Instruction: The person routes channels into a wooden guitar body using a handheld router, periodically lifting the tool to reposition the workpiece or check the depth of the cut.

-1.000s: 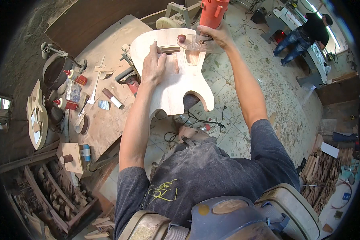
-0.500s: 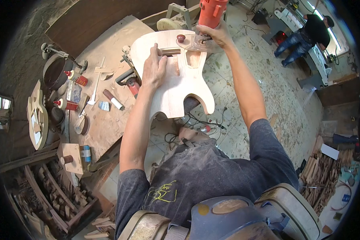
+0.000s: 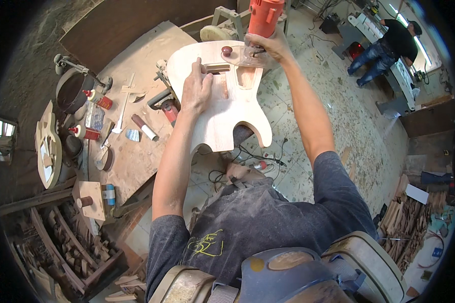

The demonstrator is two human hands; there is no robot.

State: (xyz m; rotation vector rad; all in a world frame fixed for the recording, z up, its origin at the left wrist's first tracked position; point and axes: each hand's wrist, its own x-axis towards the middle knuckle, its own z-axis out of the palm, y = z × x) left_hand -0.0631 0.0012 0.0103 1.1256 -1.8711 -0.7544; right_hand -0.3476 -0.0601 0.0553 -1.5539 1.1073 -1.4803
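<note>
Head view: left hand [image 3: 196, 91] lies flat, open on guitar body [image 3: 222, 106]; right hand [image 3: 267, 46] grips orange router [image 3: 264, 16].

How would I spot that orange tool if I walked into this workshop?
Find the pale wooden guitar-shaped body overhanging the dusty workbench. The left hand presses flat on its middle; at its far end the right hand grips the orange power tool, standing upright on a clear base plate. It is the only bright orange, upright thing there; the nearby bench tools lie flat.
</note>
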